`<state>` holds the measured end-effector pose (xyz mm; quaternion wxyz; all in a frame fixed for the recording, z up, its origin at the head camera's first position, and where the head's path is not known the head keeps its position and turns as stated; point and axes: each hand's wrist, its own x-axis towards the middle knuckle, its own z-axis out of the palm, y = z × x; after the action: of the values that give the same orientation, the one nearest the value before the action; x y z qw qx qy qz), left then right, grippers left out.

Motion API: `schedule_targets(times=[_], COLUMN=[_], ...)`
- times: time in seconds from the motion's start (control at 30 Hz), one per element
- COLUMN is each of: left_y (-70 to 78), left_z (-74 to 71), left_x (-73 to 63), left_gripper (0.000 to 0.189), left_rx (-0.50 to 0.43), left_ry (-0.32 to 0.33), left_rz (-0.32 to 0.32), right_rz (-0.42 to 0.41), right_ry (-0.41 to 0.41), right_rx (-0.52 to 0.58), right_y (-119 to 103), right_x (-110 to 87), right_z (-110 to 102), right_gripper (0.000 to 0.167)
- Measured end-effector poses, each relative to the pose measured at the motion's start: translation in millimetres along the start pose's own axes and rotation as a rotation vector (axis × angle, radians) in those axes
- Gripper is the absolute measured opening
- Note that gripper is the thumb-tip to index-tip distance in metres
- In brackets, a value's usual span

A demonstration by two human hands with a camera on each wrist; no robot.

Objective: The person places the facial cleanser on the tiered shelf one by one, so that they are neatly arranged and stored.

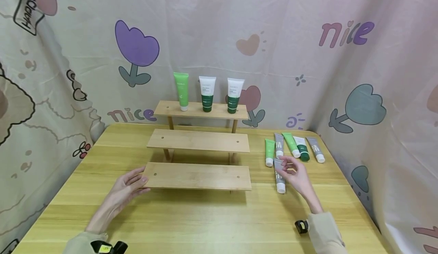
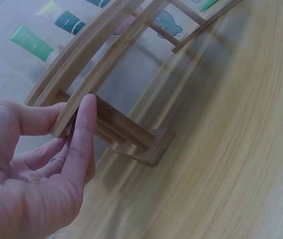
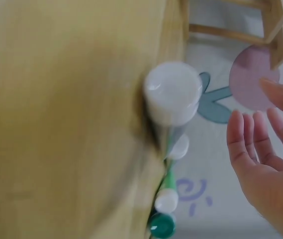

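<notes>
My left hand (image 1: 127, 187) pinches the left end of the lowest shelf board (image 1: 198, 176) of a three-tier wooden stand; in the left wrist view the thumb lies on top and fingers underneath. On the top board (image 1: 219, 110) stand a light green tube (image 1: 181, 90) and two white-and-dark-green tubes (image 1: 207, 92). Over the lying tubes at the right hovers my right hand (image 1: 295, 173), fingers loosely bent with nothing between them. A grey tube (image 1: 280, 176) with a white cap lies just beneath it. The right wrist view shows that hand (image 3: 270, 169) apart from the capped tubes.
More tubes lie on the table's right side: a small green tube (image 1: 269, 152), a grey tube (image 1: 278, 144), another green tube (image 1: 291, 144), a white-and-green tube (image 1: 302, 148) and a grey tube (image 1: 315, 149). A printed curtain (image 1: 280, 26) hangs behind the wooden table (image 1: 219, 227).
</notes>
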<state>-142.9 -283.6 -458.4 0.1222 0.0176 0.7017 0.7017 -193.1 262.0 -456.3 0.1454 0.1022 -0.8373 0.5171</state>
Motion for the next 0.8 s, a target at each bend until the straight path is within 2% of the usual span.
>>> schedule_targets(times=[0.2,0.47,0.8], left_y=[0.0,0.5,1.2], left_z=[0.4,0.4,-0.2], left_x=[-0.2,0.0,-0.4], left_gripper=[0.072,0.073,0.076], left_rx=[-0.022,-0.024,-0.029], left_ry=[-0.003,-0.007,-0.022], left_rz=[-0.014,-0.012,-0.018], right_rz=[0.021,0.119,0.231], right_ry=[-0.025,-0.083,-0.156], right_rx=[-0.046,-0.116,-0.15], right_y=[10.3,16.0,17.8], right_x=[-11.1,-17.9,-19.8], right_z=[-8.4,-14.0,-16.4], right_gripper=[0.045,0.047,0.05])
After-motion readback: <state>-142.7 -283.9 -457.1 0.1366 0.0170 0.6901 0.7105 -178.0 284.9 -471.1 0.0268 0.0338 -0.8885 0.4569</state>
